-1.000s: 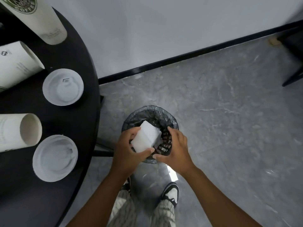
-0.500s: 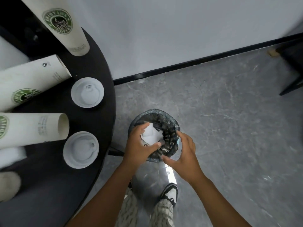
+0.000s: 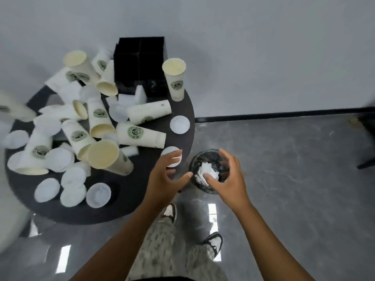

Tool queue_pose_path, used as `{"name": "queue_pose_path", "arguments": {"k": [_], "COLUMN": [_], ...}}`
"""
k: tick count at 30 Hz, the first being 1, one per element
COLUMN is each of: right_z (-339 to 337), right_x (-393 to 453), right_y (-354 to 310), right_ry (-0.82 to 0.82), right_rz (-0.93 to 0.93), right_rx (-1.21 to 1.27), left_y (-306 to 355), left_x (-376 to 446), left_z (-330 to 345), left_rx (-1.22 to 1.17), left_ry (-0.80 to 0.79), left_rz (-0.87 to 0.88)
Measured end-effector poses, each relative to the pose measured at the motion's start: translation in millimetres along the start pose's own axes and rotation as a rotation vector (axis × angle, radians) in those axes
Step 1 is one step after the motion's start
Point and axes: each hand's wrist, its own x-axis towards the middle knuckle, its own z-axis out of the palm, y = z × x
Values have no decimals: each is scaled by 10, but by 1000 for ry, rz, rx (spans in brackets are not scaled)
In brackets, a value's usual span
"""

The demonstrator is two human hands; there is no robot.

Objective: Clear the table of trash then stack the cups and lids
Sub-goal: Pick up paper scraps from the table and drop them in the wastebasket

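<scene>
My left hand (image 3: 164, 179) and right hand (image 3: 227, 177) hover empty, fingers spread, above the bin (image 3: 205, 187) holding paper (image 3: 207, 169).

Cups (image 3: 140, 134), lids (image 3: 179, 125) on table (image 3: 129, 201); bin (image 3: 210, 171) on floor right of table, paper (image 3: 207, 169) inside.
</scene>
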Motion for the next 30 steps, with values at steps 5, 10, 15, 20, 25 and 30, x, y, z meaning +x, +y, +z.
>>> {"name": "queue_pose_path", "arguments": {"k": [5,10,15,20,25,30], "right_z": [378,809,1211,1601,1769,1821], "right_x": [-146,-198,-157,3,188,448], "right_y": [-580,-968,-1132,-1163,-1155,-1046], "right_ry": [-150,-197,-215,-231,-228,-246], "right_rz": [-105,-168,-146,-117,-65,-44], "right_rx": [-6,-28,-42,-109,-113,-94], "left_y": [70,-175,-616,-908,-887,-812], "left_x": [-476,-893,-935,-618,-158,299], "left_z": [-900,-1572,-2125,-2481,-2618,-2641], "left_rx": [-7,-11,19,-2,-29,44], "left_ry": [142,241,289,240,177,180], "left_rz": [-33,-57,-120,-114,-78,9]}}
